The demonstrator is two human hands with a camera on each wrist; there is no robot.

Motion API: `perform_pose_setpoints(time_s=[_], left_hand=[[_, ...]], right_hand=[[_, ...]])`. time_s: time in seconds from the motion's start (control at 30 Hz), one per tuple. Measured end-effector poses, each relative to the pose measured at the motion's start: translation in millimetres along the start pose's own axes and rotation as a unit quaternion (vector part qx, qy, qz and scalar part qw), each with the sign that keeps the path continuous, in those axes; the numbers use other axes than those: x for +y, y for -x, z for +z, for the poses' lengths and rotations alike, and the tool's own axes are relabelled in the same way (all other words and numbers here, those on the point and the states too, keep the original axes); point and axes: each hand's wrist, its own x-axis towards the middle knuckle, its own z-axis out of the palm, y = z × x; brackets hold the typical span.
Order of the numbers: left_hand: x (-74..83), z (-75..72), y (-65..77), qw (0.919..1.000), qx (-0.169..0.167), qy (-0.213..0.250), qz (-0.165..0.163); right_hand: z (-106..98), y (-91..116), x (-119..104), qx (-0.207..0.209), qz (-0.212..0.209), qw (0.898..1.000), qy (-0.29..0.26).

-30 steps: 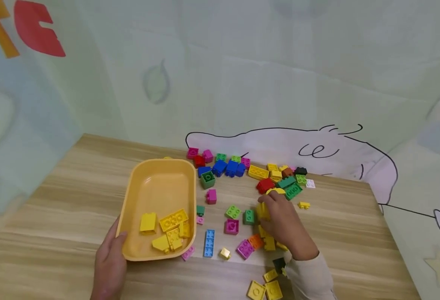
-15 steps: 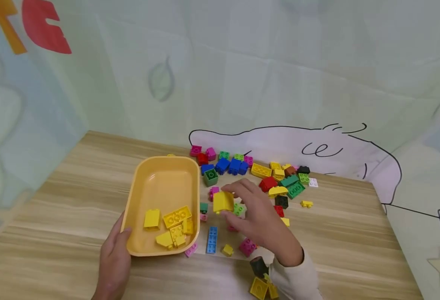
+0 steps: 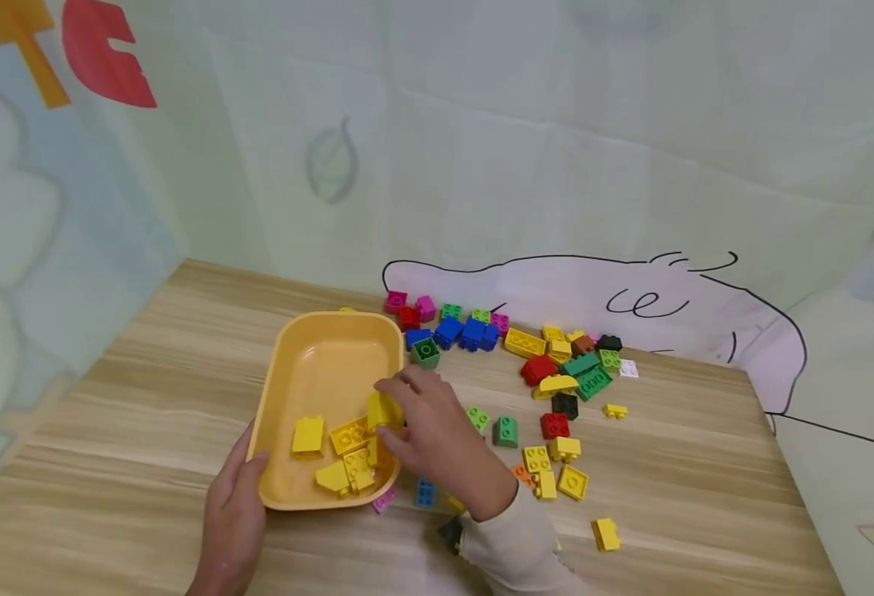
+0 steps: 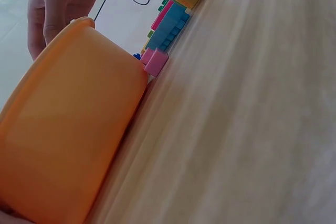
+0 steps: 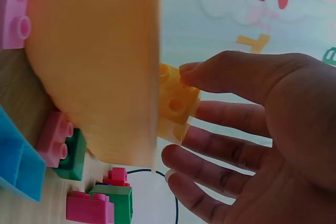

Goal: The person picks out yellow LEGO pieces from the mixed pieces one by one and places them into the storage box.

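My left hand (image 3: 234,505) grips the near left corner of a light orange plastic tray (image 3: 333,324), thumb over the rim. Inside the tray lie several yellow toy building bricks (image 3: 307,437), most of them toward its near right. Over the tray's right rim, my right hand (image 3: 444,434) pinches a yellow brick (image 5: 177,98) between thumb and fingers. In the right wrist view the tray wall hides part of that brick. The left wrist view shows the tray's outer side (image 4: 73,114), with some right-hand fingers (image 4: 55,14) above the rim.
Loose bricks of many colours spread right of the tray, including blue bricks (image 3: 448,333) at the back, a red brick (image 3: 554,425) and a lone yellow brick (image 3: 606,535) near the front. A printed cloth wall (image 3: 482,165) stands behind the wooden table (image 3: 146,372).
My right hand picked up a yellow brick from the pile on the right and carried it left to the tray. My left hand keeps its grip on the tray.
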Motion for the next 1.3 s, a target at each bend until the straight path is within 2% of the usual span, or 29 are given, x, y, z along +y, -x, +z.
perform_pose_setpoints(time_s=[0.2,0.33,0.47,0.63,0.77,0.93,1.1,1.2,1.3], left_hand=[[-0.4,1.3,-0.9,0.9999,0.006,-0.006,-0.004],[-1.5,2.4,-1.8,0.9999,0.015,-0.003,-0.006],[-2.8,4.3,-2.5,0.9998,0.019,0.006,-0.007],[-4.3,5.0,-2.8,0.9997,0.019,0.014,-0.005],[-5.0,3.6,-2.6,0.9997,0.02,0.011,-0.002],[-5.2,0.0,-3.7,0.9994,0.026,0.022,-0.01],[-6.0,0.4,-5.3,0.9988,0.029,0.039,-0.01],[-6.3,1.7,-5.8,0.9987,0.029,0.041,-0.012],[-6.1,3.7,-6.1,0.9988,0.025,0.04,-0.016]], right_hand=[[3.9,0.0,0.2,-0.004,0.005,1.0,0.015],[-4.8,3.1,5.8,-0.006,0.007,1.0,0.018],[-33.7,15.4,25.5,0.027,0.028,0.999,0.003],[-78.2,47.9,62.5,0.087,0.058,0.994,0.002],[-97.9,73.6,88.1,0.084,0.088,0.992,0.015],[-91.7,90.1,108.7,0.03,0.143,0.989,0.021],[-71.5,92.7,120.2,-0.044,0.223,0.973,0.035],[-62.1,92.0,124.7,-0.062,0.26,0.963,0.04],[-55.8,92.8,129.3,-0.066,0.279,0.957,0.043]])
